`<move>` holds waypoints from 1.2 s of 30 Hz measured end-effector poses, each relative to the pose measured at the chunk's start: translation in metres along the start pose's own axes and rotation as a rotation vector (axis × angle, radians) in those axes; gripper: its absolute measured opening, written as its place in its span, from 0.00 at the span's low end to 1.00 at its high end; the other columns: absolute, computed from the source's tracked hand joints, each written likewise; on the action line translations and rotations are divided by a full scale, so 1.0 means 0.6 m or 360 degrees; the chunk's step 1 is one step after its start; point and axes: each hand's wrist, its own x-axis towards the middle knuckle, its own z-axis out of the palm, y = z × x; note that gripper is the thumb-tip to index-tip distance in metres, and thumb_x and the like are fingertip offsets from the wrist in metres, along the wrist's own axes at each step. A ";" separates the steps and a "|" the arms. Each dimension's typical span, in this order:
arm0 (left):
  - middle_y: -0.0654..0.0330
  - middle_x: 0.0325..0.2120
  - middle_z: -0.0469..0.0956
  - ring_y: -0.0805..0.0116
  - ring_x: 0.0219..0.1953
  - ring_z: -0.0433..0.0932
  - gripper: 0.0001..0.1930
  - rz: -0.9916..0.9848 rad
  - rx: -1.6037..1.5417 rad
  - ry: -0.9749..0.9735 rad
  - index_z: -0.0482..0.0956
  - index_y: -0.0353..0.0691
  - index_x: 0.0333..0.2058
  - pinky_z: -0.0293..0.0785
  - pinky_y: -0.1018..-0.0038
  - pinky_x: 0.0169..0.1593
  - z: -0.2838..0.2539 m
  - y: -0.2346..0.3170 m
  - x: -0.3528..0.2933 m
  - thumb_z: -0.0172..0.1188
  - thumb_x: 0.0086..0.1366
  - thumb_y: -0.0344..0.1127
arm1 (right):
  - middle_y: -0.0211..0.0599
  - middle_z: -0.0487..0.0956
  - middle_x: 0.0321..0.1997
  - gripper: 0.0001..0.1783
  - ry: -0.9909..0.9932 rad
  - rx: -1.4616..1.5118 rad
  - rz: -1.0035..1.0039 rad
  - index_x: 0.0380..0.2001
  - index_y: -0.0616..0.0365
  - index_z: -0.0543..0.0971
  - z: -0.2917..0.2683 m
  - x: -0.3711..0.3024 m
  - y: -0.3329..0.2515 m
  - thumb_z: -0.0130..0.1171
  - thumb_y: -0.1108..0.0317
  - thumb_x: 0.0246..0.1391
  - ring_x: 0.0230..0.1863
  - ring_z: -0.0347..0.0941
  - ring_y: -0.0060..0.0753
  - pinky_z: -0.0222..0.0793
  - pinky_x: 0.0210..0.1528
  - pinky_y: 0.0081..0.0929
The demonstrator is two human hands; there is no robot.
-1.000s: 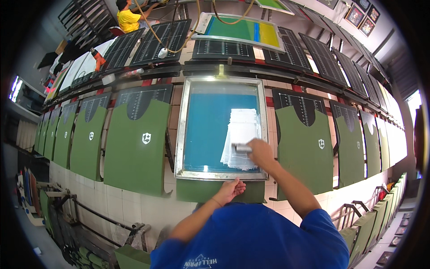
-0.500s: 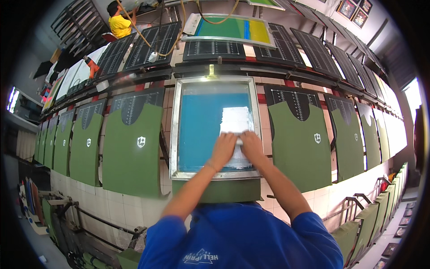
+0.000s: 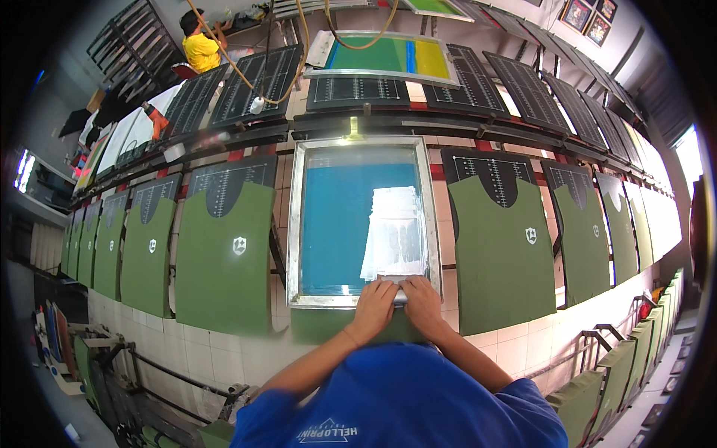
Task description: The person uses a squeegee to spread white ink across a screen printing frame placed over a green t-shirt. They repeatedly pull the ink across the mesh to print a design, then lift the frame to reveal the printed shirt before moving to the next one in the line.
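Head view: left hand [image 3: 375, 302] and right hand [image 3: 422, 299], side by side, each grip closed on a squeegee [image 3: 399, 290] (mostly hidden under the fingers) at the near edge of the screen frame [image 3: 293, 224]. Green shirts [image 3: 224, 257] lie on the table at both sides.

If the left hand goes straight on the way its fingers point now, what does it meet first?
The left hand points up the blue screen. Probably it meets the white ink patch first, though depth is unclear.
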 end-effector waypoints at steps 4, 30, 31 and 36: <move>0.51 0.41 0.73 0.47 0.44 0.71 0.22 0.0031 0.0068 0.0061 0.74 0.35 0.45 0.68 0.56 0.49 0.015 -0.072 0.080 0.60 0.48 0.20 | 0.41 0.78 0.42 0.15 0.0122 -0.0069 -0.0089 0.37 0.58 0.79 0.019 0.094 0.045 0.55 0.80 0.42 0.49 0.74 0.47 0.73 0.49 0.40; 0.51 0.39 0.75 0.47 0.43 0.72 0.20 0.0055 0.0028 0.0172 0.76 0.37 0.44 0.69 0.57 0.48 0.016 -0.113 0.177 0.58 0.50 0.19 | 0.42 0.79 0.39 0.15 0.0173 -0.0178 -0.0092 0.35 0.57 0.81 0.025 0.198 0.095 0.58 0.80 0.40 0.46 0.75 0.47 0.73 0.48 0.42; 0.52 0.39 0.76 0.48 0.43 0.72 0.20 0.0029 0.0034 0.0146 0.76 0.38 0.44 0.69 0.57 0.48 0.014 -0.126 0.203 0.59 0.50 0.19 | 0.43 0.79 0.39 0.15 0.0096 -0.0210 -0.0056 0.35 0.57 0.82 0.025 0.231 0.111 0.59 0.80 0.40 0.46 0.75 0.47 0.73 0.49 0.42; 0.53 0.38 0.77 0.49 0.43 0.73 0.20 0.0010 0.0180 0.0060 0.76 0.39 0.44 0.69 0.57 0.46 -0.012 -0.119 0.230 0.59 0.50 0.20 | 0.44 0.78 0.39 0.13 -0.0008 -0.0172 -0.0040 0.34 0.57 0.81 -0.013 0.255 0.093 0.59 0.80 0.41 0.46 0.75 0.48 0.72 0.50 0.42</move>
